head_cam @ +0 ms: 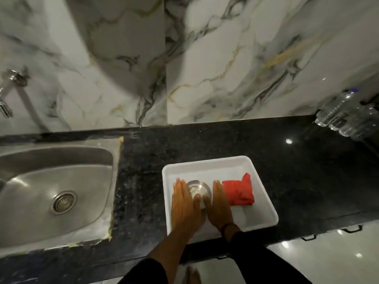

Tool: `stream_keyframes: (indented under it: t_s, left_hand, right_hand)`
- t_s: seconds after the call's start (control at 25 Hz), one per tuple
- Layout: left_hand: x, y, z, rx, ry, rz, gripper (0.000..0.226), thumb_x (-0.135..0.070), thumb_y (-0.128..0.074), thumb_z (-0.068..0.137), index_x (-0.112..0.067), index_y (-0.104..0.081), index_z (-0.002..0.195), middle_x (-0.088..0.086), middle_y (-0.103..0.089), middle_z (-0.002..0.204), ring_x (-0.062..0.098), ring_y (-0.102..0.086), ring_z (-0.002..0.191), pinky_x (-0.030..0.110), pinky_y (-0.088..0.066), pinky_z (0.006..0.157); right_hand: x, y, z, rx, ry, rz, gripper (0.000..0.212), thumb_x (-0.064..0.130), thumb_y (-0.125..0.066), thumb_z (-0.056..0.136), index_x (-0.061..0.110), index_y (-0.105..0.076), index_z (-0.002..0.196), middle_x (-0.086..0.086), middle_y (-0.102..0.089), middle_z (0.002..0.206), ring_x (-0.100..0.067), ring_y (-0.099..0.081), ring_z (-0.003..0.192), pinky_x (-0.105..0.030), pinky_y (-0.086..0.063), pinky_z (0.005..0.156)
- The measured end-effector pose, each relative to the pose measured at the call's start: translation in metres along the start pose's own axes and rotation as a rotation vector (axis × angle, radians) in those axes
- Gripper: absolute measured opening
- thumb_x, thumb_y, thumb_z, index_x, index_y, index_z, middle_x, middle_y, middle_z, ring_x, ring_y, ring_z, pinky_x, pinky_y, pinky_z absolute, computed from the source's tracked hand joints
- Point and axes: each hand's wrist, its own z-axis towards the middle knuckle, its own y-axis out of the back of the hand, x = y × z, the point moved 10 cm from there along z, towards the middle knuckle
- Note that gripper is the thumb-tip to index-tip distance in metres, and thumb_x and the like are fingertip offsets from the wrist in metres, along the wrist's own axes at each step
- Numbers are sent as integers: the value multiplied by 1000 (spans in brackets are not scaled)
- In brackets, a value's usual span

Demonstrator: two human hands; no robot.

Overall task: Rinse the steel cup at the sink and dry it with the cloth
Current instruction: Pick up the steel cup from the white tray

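Dark-sleeved forearms reach over black speckled stone table [205, 140]. Left hand [184, 203] and right hand [218, 203], fingers straight, cradle round steel cup [198, 188] inside white plastic tray [205, 160]. Folded red cloth [239, 191] just beside it.

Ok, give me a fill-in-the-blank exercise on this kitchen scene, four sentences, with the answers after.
1. The cup sits in a white ____ on the counter.
2. The folded cloth beside the cup is ____ in colour.
3. The sink lies to the cup's ____.
4. The left hand and right hand flank the ____.
Answers: tray; red; left; cup.
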Motion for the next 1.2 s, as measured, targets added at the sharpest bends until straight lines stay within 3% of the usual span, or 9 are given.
stream_keyframes:
  t_s: [0.16,0.44,0.6,0.68,0.76,0.84,0.96,1.08,1.2]
  left_hand:
    - [38,-31,2,-33,389,-162,79,-53,-23,111,-6,-1,171,14,4,182,28,4,169,44,-3,137]
    - [38,-45,0,-99,548,-361,67,-44,-27,114,-8,-20,170,9,-5,183,25,1,169,46,-6,137]
    - [33,-36,-5,-174,621,-549,56,-40,-31,115,-14,-42,163,15,-47,168,36,-42,156,51,-32,129]
    - [31,-18,-6,-246,589,-646,44,-37,-35,115,-21,-63,145,11,-70,142,30,-64,132,40,-51,110]
    - [31,1,-6,-306,541,-785,34,-31,-39,115,-29,-70,127,2,-73,127,8,-67,112,16,-52,88]
    - [34,22,-6,-352,508,-876,34,-25,-38,115,-22,-62,138,3,-66,134,-2,-60,110,8,-49,83]
    - [48,50,-12,-454,462,-963,37,-32,-35,116,-18,-57,142,6,-66,136,14,-68,114,21,-57,88]
    - [69,81,-23,-546,479,-1042,43,-60,-34,105,-40,-60,133,-5,-70,128,4,-73,108,22,-60,82]
    - [103,119,-33,-655,514,-1094,34,-62,-32,107,-65,-62,121,-26,-67,129,-3,-67,117,26,-53,95]
  right_hand:
    - [-21,-33,13,108,-144,363,75,37,-46,112,4,-11,169,-14,-9,180,-27,-7,167,-37,-5,134]
    - [-27,-44,21,123,-175,536,61,36,-40,114,11,-26,169,-7,-24,178,-25,-14,167,-41,-13,136]
    - [-20,-31,13,52,-249,824,49,26,-42,115,13,-40,163,-7,-49,164,-23,-46,151,-40,-34,129]
    - [-13,-22,10,7,-275,961,45,19,-40,115,11,-44,160,-9,-53,160,-24,-48,149,-41,-37,127]
    - [-2,-9,6,-67,-287,1111,40,16,-39,115,11,-52,154,-9,-60,153,-26,-54,144,-45,-41,125]
    - [19,-6,1,-74,-295,1238,40,20,-37,116,14,-56,150,-5,-64,147,-25,-59,139,-56,-44,122]
    - [64,-15,-10,20,-311,1424,40,39,-37,115,29,-61,146,1,-69,142,-22,-64,133,-55,-47,120]
    - [121,-30,-29,238,-279,1496,41,53,-41,111,41,-56,147,-4,-57,159,-27,-54,147,-51,-42,124]
    - [172,-54,-41,406,-161,1494,50,42,-61,107,34,-52,155,-8,-47,166,-30,-40,158,-40,-32,128]
